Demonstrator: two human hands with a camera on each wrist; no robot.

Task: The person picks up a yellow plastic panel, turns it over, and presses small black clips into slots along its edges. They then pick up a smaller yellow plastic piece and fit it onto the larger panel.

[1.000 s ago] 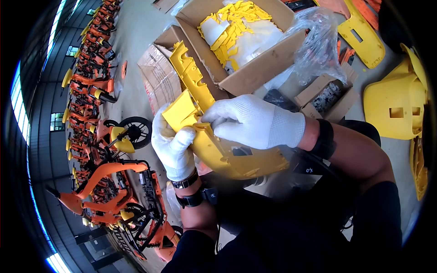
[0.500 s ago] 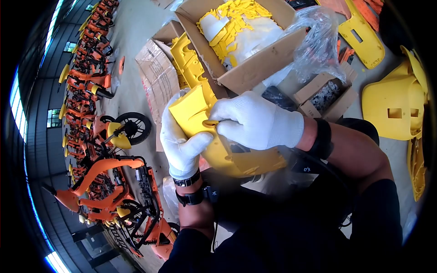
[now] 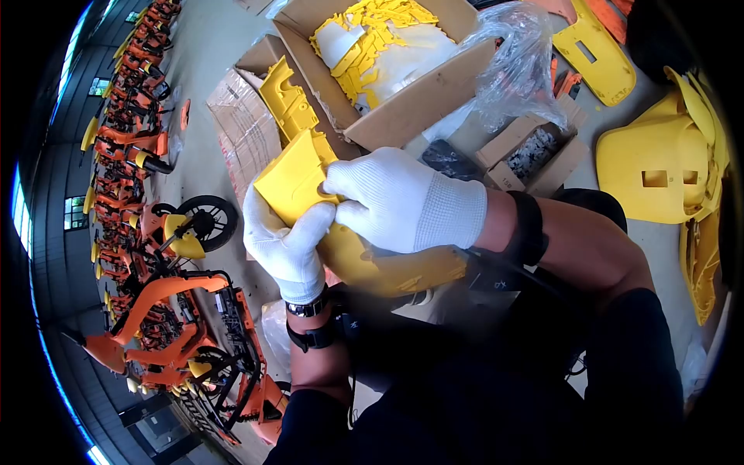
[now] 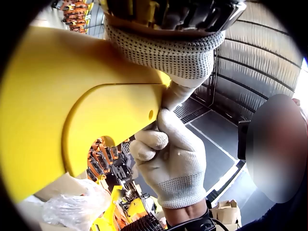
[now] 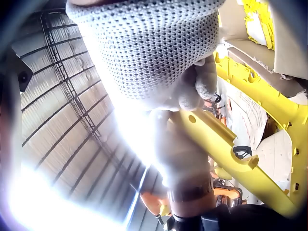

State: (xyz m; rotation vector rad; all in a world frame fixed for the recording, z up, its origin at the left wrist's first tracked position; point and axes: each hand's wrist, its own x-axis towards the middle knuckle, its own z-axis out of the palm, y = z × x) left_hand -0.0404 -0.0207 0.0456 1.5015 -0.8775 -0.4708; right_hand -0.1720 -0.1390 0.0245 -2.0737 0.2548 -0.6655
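Both hands wear white knitted gloves and are at a large yellow plastic panel [image 3: 288,184]. My left hand [image 3: 280,242] grips its edge, thumb on the near side. My right hand [image 3: 391,200] meets the same edge opposite, fingers curled and pinching at the corner. In the left wrist view the panel [image 4: 38,110] is smooth, with a curved raised section, a cutout and a small hole near the right fingertips. The right wrist view shows the notched inner side of the panel [image 5: 226,154]. Whether a small part sits between the right fingertips, I cannot tell.
Ahead stands a cardboard box [image 3: 418,108] of small yellow parts, with clear plastic wrap [image 3: 511,62] over its side. A smaller box [image 3: 535,155] holds small dark and pale pieces. Yellow body panels [image 3: 639,167] lie at right. Orange scooters [image 3: 167,310] line the left.
The panel has turned slightly in the hands, its broad end now facing up more. My right fingers have shifted along its edge. The head view has swung a little to the right.
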